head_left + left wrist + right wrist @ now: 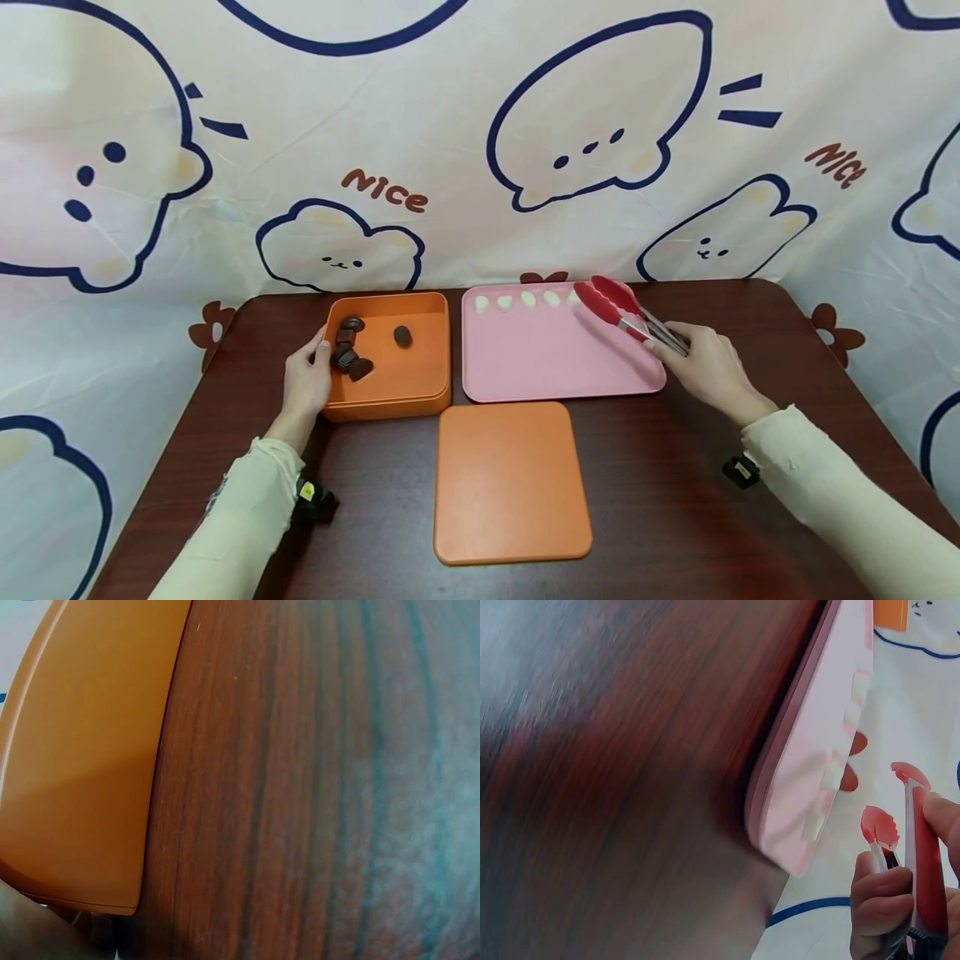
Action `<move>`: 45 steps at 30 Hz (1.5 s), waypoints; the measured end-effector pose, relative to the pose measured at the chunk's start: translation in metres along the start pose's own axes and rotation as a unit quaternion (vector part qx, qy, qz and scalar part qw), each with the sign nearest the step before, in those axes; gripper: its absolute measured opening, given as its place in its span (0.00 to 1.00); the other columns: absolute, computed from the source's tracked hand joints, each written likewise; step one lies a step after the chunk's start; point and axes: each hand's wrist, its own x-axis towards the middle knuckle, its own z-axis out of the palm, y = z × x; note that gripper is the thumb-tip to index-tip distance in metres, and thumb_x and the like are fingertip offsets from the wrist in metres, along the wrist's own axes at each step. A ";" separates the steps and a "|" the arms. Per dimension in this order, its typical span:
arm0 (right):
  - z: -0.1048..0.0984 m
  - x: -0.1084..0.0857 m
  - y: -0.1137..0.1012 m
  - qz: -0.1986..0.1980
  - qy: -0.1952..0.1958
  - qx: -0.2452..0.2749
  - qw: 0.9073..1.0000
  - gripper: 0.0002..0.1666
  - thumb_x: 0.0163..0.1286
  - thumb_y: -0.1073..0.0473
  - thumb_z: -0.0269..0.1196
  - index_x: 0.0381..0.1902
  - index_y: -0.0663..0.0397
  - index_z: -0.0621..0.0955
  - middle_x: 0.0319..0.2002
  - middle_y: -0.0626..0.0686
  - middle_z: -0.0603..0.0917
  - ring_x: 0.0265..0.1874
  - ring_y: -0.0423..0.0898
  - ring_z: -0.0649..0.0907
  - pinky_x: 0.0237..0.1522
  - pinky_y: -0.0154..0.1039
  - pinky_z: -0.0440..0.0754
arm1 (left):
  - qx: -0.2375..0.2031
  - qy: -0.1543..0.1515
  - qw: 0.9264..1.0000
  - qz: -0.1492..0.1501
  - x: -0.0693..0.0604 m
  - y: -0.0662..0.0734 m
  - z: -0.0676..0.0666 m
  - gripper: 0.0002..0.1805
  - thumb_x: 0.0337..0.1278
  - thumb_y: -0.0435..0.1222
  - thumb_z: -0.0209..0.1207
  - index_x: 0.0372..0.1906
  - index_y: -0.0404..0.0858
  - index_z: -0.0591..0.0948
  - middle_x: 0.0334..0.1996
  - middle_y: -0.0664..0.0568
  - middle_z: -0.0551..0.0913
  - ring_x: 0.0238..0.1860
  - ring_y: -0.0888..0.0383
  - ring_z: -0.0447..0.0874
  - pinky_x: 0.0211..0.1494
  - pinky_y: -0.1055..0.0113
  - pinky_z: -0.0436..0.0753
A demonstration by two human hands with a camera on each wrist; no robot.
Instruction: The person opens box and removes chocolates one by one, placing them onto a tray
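My left hand [307, 379] grips the left wall of the orange box [408, 407], thumb over its rim. Dark brown pieces [346, 358] lie along the left side inside, and one more [402, 336] sits apart near the middle. My right hand [705, 367] holds red-tipped metal tongs [630, 312] above the pink tray [555, 358]; their tips are apart, over the right end of a row of white pieces [528, 298]. In the right wrist view, fingers [881, 900] curl round the tongs [926, 862]; nothing shows between the tips.
A square orange lid [512, 483] lies flat on the dark wooden table [660, 508], in front of the box and tray. Behind the table hangs a white cloth [450, 125] with blue drawings. Small black devices [741, 472] are at both wrists.
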 end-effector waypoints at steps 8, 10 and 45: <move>0.008 -0.003 -0.013 -0.013 0.008 0.003 1.000 0.35 0.70 0.40 0.64 0.61 0.63 0.80 0.47 0.65 0.86 0.33 0.53 0.80 0.25 0.38 0.74 | 0.004 0.002 1.000 0.007 0.000 0.000 -0.001 0.28 0.83 0.45 0.35 0.80 0.49 0.56 0.80 0.49 0.55 0.82 0.46 0.49 0.83 0.46 0.54; 0.008 -0.003 -0.016 -0.013 0.007 0.001 1.000 0.36 0.69 0.39 0.65 0.62 0.62 0.80 0.47 0.65 0.86 0.33 0.53 0.80 0.26 0.38 0.74 | 0.004 0.001 1.000 0.006 0.000 0.000 -0.001 0.28 0.83 0.45 0.35 0.81 0.49 0.55 0.80 0.49 0.55 0.82 0.46 0.49 0.83 0.46 0.54; 0.044 -0.001 -0.062 -0.048 -0.024 0.021 0.998 0.18 0.63 0.46 0.68 0.45 0.51 0.85 0.22 0.48 0.78 0.23 0.45 0.74 0.23 0.37 0.70 | 0.002 0.000 1.000 0.008 -0.002 0.002 0.000 0.27 0.83 0.44 0.35 0.80 0.49 0.56 0.80 0.47 0.56 0.81 0.46 0.50 0.82 0.46 0.56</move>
